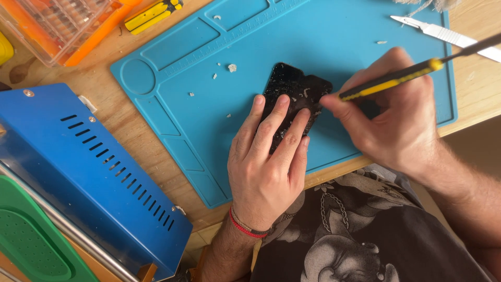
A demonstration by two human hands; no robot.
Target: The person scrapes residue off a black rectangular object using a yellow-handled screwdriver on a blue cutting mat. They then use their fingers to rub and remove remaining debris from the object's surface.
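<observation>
A black phone (296, 90) with a scraped, crumb-covered face lies on a blue work mat (209, 78). My left hand (267, 162) rests flat on the phone's near half, fingers spread over it, pressing it to the mat. In my right hand (394, 112) I grip a yellow-and-black handled tool (396, 78) like a pen. Its tip meets the phone's right edge beside my thumb. The tool's metal shaft points up to the right.
White crumbs are scattered on the mat. A metal scalpel (443, 35) lies at the mat's top right. A blue metal box (94, 172) stands at left, with a green piece (31, 245) below it. An orange bit case (57, 23) and a yellow tool (151, 13) sit at top left.
</observation>
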